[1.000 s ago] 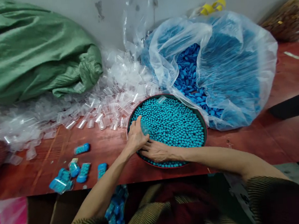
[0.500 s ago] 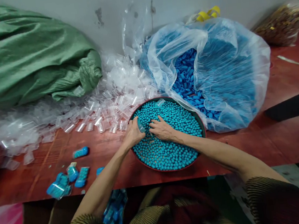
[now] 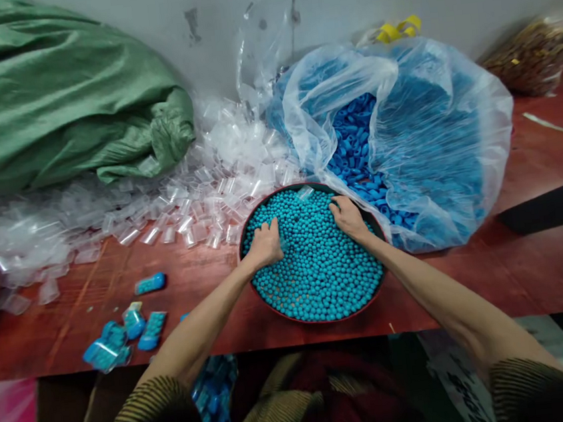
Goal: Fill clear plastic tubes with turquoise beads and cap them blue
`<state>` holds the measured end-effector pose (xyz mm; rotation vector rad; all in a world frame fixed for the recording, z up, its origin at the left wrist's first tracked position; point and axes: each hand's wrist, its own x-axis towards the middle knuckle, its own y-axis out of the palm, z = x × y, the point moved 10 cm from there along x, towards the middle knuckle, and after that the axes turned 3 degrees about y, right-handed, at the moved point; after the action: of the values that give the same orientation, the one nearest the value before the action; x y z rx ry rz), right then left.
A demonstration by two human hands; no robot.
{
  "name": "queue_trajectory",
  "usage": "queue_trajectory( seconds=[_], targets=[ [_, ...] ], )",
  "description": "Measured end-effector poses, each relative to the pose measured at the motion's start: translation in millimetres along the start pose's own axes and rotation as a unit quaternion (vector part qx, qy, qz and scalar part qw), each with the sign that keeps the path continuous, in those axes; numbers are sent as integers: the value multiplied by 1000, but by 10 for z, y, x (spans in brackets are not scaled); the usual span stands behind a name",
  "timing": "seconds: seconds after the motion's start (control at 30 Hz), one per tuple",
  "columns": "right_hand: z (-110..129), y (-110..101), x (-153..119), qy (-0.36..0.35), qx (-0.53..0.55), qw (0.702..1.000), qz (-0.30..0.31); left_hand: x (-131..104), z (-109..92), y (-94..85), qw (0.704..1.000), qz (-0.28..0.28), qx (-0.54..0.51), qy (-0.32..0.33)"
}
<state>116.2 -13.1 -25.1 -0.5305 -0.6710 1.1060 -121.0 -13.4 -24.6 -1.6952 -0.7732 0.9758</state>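
A round basin [image 3: 318, 320] with a red rim holds many small turquoise beads [image 3: 318, 274]. My left hand [image 3: 265, 243] is over its left side, fingers curled round a small clear plastic container [image 3: 284, 244] that mostly hides behind the hand. My right hand [image 3: 349, 218] is at the basin's upper right, beside the open plastic bag. Its fingers are bent together over the beads, and whatever they pinch cannot be made out. One loose clear container [image 3: 305, 193] lies on the beads near the far rim.
Clear plastic containers [image 3: 227, 176] are heaped behind the basin, beside a green sack [image 3: 63, 99]. A clear bag [image 3: 434, 134] spills blue caps [image 3: 355, 143]. Several filled, blue-capped containers [image 3: 152, 331] lie front left on the red table [image 3: 471, 292]. A black object [image 3: 547, 208] lies right.
My right hand has moved right, away from my left hand, to the basin's upper right side. My left hand has turned, so its container shows less. The view has shifted slightly.
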Motion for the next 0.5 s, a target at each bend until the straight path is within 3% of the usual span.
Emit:
queue_trajectory(
  seconds=[0.2,0.4,0.5],
  targets=[
    [-24,125,219,63,52,996,17,24,-34,-3,999,-5,-42,5],
    [-40,476,215,142,114,983,22,6,-67,5,996,-12,-93,-2],
    [53,652,167,132,161,977,40,22,-93,8,990,-17,-136,-25]
  ],
)
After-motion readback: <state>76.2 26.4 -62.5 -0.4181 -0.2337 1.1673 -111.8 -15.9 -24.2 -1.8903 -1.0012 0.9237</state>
